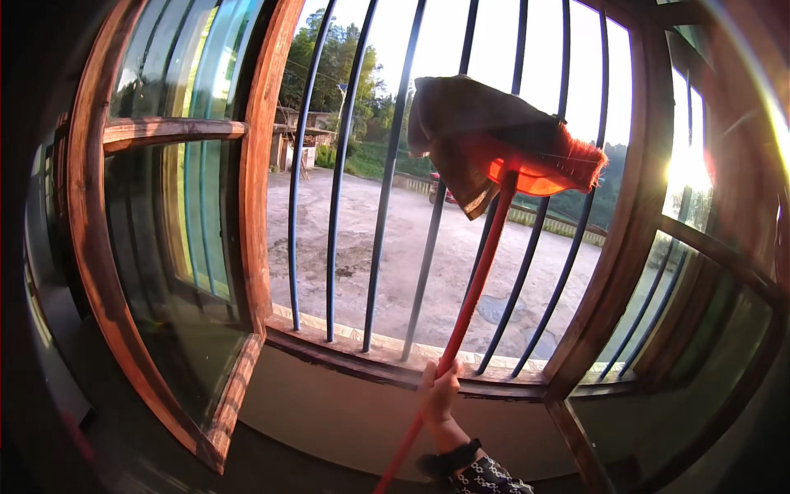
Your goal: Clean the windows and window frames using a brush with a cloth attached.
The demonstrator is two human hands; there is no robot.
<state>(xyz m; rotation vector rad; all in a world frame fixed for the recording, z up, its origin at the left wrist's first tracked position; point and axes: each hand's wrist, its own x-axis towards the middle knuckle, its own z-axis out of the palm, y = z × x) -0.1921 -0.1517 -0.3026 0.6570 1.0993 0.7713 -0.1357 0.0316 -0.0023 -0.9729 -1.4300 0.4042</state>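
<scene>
My right hand (439, 390) grips the red handle of a broom (478, 281) near the windowsill, with a dark band at the wrist and a patterned sleeve below. The broom is held head up. Its red bristles (583, 162) point to the right, and a dark cloth (466, 120) is draped over the head and hangs down on the left side. The broom head is in front of the upright metal bars (384, 204) of the window; whether it touches them cannot be told. My left hand is out of view.
Wooden-framed glass sashes stand swung inward, one at the left (86, 241) and one at the right (719, 253). The wooden windowsill (382, 369) runs below the bars. Outside are a concrete yard (358, 247), a low building and trees. Bright sun glares at the right.
</scene>
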